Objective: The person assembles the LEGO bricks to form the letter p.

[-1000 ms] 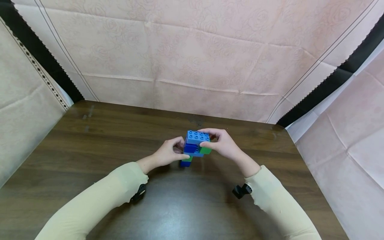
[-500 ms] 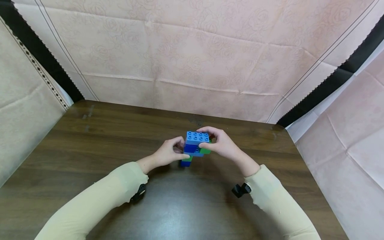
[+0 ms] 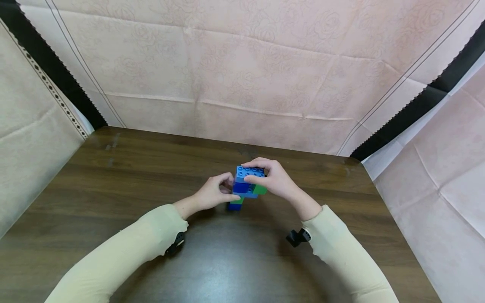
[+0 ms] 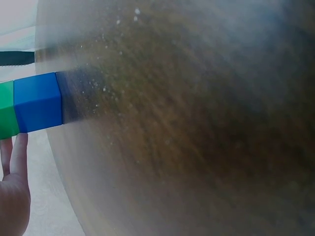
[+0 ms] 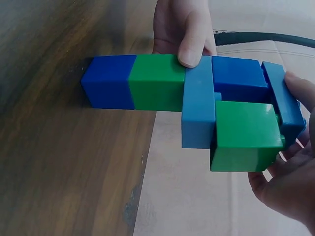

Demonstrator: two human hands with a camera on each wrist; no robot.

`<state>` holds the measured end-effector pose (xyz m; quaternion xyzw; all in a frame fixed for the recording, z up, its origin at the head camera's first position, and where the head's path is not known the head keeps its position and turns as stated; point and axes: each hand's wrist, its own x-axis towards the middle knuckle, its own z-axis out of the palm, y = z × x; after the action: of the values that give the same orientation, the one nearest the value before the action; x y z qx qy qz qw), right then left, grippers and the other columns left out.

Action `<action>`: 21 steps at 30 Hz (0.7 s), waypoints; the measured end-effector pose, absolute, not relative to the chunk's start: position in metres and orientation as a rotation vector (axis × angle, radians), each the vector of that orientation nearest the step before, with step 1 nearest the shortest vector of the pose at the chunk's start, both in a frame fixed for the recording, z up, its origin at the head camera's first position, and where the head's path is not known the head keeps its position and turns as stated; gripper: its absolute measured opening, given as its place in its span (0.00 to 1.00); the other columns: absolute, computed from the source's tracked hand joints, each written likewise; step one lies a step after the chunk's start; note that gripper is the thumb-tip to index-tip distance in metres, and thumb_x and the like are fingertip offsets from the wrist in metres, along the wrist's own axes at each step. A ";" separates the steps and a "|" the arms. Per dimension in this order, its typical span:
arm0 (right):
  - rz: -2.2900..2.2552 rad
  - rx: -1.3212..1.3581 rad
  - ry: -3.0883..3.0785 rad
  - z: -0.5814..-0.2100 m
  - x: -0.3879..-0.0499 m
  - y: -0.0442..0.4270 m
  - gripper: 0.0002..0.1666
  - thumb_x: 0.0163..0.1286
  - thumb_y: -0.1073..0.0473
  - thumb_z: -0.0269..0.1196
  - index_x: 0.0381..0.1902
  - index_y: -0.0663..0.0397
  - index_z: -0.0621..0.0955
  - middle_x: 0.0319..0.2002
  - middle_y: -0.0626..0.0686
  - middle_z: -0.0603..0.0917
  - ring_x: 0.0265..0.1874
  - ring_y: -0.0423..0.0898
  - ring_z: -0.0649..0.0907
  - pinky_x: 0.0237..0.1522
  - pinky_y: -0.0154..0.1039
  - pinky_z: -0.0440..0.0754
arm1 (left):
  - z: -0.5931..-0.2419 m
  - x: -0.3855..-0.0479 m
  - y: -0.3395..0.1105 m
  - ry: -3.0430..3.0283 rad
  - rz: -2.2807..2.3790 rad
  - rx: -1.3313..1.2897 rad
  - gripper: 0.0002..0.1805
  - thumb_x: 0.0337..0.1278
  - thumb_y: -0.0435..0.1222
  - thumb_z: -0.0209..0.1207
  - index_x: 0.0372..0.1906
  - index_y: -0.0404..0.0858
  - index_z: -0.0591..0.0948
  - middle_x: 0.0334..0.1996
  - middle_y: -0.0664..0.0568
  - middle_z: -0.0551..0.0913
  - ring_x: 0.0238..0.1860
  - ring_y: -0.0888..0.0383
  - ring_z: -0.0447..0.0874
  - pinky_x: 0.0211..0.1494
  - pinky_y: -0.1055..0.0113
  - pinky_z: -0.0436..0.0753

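A stack of toy building blocks stands upright on the table. From the bottom it has a dark blue block (image 5: 110,81), a green block (image 5: 157,81) and a flat light blue block (image 5: 198,105). On that sit a dark blue block (image 5: 239,76) and a green block (image 5: 246,135) side by side. My right hand (image 3: 274,179) pinches the flat light blue top block (image 5: 284,101) between thumb and fingers. Studs show in a narrow gap under this slightly tilted block. Lower down, my left hand (image 3: 212,192) grips the stack, its thumb (image 5: 192,46) at the lower flat block's edge.
The brown wooden table (image 3: 151,168) surrounds the stack. Pale patterned cloth (image 3: 242,75) rises behind the table's far edge and at both sides. A black wrist camera (image 3: 297,237) hangs at the right sleeve, and another (image 3: 175,243) at the left.
My right hand has shifted left and slightly away from me over the top block, its thumb now higher on that block. The left hand and the lower stack stay put.
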<state>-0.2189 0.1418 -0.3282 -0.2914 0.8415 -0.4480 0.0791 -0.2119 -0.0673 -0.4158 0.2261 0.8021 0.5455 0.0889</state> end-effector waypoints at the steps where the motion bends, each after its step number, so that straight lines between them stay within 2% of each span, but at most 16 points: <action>1: -1.335 -0.881 2.527 -0.329 -0.219 0.142 0.19 0.62 0.58 0.65 0.52 0.52 0.80 0.49 0.54 0.81 0.43 0.48 0.76 0.46 0.42 0.76 | -0.416 -0.212 -0.067 2.382 1.629 0.677 0.15 0.51 0.35 0.66 0.39 0.38 0.71 0.41 0.46 0.78 0.44 0.54 0.76 0.49 0.62 0.82; 16: -1.254 -1.014 2.589 -0.327 -0.219 0.141 0.19 0.61 0.58 0.66 0.50 0.54 0.82 0.43 0.53 0.83 0.41 0.45 0.79 0.44 0.41 0.79 | -0.414 -0.210 -0.067 2.360 1.653 0.670 0.16 0.52 0.35 0.65 0.41 0.36 0.71 0.43 0.43 0.78 0.46 0.52 0.75 0.50 0.59 0.82; 21: -1.237 -1.000 2.605 -0.327 -0.219 0.142 0.19 0.60 0.58 0.66 0.50 0.54 0.81 0.44 0.54 0.83 0.41 0.46 0.80 0.44 0.41 0.79 | -0.415 -0.211 -0.066 2.365 1.637 0.671 0.16 0.52 0.35 0.65 0.41 0.37 0.71 0.42 0.44 0.77 0.45 0.53 0.76 0.50 0.61 0.82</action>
<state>-0.2188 0.1420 -0.3269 -0.3272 0.8526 -0.4050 0.0444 -0.2113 -0.0662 -0.4146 0.2262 0.7973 0.5517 0.0940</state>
